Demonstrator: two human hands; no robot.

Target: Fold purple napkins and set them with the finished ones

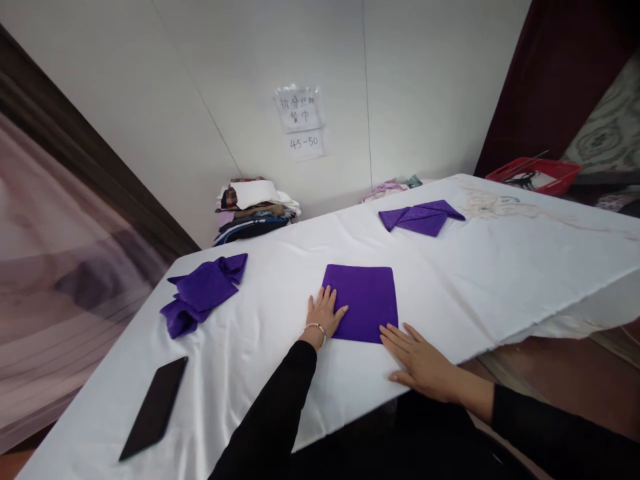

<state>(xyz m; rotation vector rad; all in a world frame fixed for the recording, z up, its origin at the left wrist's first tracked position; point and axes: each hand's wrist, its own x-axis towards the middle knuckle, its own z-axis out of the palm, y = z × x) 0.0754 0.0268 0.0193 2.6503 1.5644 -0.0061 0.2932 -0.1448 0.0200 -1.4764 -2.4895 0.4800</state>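
The left hand lies flat, fingers spread and gripping nothing, on the left edge of the purple square cloth; a bracelet circles its wrist. The right hand is also loose and unclenched, its fingertips resting on the square's near right corner while the thumb points away from it. The square lies flat, its sides nearly straight, on the white tablecloth, close to the near edge. To the left of the square sits a bunched purple cloth, and nearer the wearer on that same side, a dark flat slab. Beyond the square to the right rests a folded purple cloth with pointed ends. Farther off, behind the square and leftward, clothes are piled against the wall; a red basket stands far to its right.
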